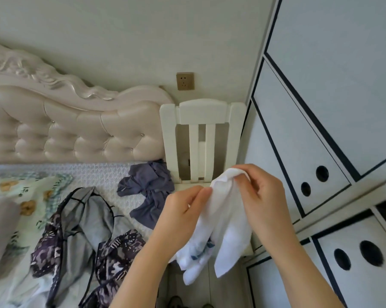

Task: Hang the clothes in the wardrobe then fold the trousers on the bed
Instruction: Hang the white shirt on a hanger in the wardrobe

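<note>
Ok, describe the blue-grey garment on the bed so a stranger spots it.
Follow the padded headboard to its right end, by the white slatted chair. The blue-grey garment lies crumpled on the bed just left of that chair. It is plain, unlike the dark patterned clothes nearer the camera.

Visible body parts: two hands and two forearms, seen from above. The left hand [183, 210] and left forearm [140, 270] are bare along their whole visible length, down to the near edge; the right hand [263, 196] and right forearm [298, 263] are likewise bare. Between the forearms, at the near edge, two dark rounded shapes [176, 302] show, too cut off to identify as footwear
</note>
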